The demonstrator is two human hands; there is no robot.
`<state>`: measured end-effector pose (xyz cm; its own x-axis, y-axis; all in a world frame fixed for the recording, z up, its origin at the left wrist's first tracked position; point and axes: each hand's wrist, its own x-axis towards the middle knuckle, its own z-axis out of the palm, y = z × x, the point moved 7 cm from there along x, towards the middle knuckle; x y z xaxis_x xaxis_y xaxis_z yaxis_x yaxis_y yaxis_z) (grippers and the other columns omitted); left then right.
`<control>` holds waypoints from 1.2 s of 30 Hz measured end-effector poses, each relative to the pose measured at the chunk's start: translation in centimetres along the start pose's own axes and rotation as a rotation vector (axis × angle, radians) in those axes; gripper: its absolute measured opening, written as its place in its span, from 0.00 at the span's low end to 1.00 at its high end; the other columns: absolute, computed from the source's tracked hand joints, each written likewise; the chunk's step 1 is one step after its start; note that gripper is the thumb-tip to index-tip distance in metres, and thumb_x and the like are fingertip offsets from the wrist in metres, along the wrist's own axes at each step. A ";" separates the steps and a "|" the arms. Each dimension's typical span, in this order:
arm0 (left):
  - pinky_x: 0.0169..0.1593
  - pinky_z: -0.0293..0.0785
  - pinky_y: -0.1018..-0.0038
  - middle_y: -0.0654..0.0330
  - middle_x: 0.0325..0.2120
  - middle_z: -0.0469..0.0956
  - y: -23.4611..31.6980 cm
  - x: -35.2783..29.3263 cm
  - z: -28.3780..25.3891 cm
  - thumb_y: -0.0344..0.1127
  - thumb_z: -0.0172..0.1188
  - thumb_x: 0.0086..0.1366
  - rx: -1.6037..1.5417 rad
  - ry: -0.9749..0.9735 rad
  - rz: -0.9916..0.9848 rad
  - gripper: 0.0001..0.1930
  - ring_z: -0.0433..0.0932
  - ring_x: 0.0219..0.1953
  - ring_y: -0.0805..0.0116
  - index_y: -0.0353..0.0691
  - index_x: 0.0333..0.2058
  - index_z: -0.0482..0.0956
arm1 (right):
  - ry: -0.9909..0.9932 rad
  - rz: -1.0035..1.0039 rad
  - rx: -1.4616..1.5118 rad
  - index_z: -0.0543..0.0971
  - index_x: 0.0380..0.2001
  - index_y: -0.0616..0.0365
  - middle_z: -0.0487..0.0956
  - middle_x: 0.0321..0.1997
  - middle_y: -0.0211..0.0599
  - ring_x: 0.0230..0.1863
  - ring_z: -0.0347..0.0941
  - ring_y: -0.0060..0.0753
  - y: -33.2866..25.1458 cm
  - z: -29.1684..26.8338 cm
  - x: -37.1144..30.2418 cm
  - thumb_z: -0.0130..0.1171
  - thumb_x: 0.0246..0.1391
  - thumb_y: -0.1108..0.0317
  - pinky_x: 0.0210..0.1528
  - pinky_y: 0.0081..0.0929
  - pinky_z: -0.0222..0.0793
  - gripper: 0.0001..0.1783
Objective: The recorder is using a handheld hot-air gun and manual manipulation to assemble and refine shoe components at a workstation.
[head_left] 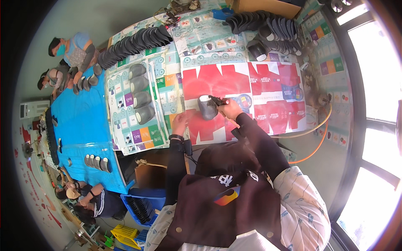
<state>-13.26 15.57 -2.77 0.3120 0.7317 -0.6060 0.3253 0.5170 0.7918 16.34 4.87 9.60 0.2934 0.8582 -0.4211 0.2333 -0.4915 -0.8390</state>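
A dark grey, rounded, shoe-like piece (208, 109) with a white oval at its far end stands on a red printed sheet (217, 79) in front of me. My right hand (231, 110) is closed round a black gun-shaped tool (217, 100), whose front end reaches the right side of that piece. To the left of it, my left hand (180, 124) is over the sheet's left edge, apart from the piece. Its fingers look stretched out, with nothing visible in them.
Similar grey pieces (141, 98) stand in a column at left; long rows (138, 45) line the table's back. An orange hose (315, 147) and a yellowish hose (307, 133) run at right. People work around a blue table (81, 121); blue crate (157, 201) lies below.
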 end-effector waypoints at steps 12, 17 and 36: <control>0.51 0.78 0.70 0.53 0.50 0.83 3.9 -5.0 -3.6 0.46 0.60 0.74 -0.150 0.091 -0.073 0.22 0.83 0.49 0.63 0.37 0.58 0.76 | -0.234 0.116 0.173 0.75 0.19 0.59 0.71 0.12 0.32 0.15 0.66 0.29 0.2 0.1 -0.1 0.61 0.49 0.63 0.23 0.33 0.61 0.12; 0.51 0.78 0.69 0.53 0.49 0.83 4.9 -4.7 -2.4 0.46 0.60 0.74 -0.194 0.061 -0.052 0.22 0.83 0.49 0.63 0.36 0.57 0.76 | -0.153 0.115 0.149 0.77 0.23 0.58 0.72 0.13 0.32 0.16 0.67 0.29 0.3 -0.5 -0.1 0.62 0.49 0.63 0.23 0.31 0.61 0.10; 0.41 0.80 0.76 0.60 0.39 0.85 3.6 -0.4 1.5 0.43 0.63 0.72 -0.070 0.034 -0.010 0.16 0.84 0.38 0.71 0.37 0.48 0.81 | -0.125 0.046 -0.010 0.84 0.44 0.60 0.85 0.35 0.53 0.42 0.83 0.52 1.6 -1.3 -0.9 0.62 0.53 0.56 0.47 0.41 0.77 0.21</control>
<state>-10.83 16.46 0.15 0.2778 0.7407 -0.6118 0.2643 0.5533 0.7899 17.66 3.15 9.12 0.1867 0.8462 -0.4992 0.2321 -0.5317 -0.8145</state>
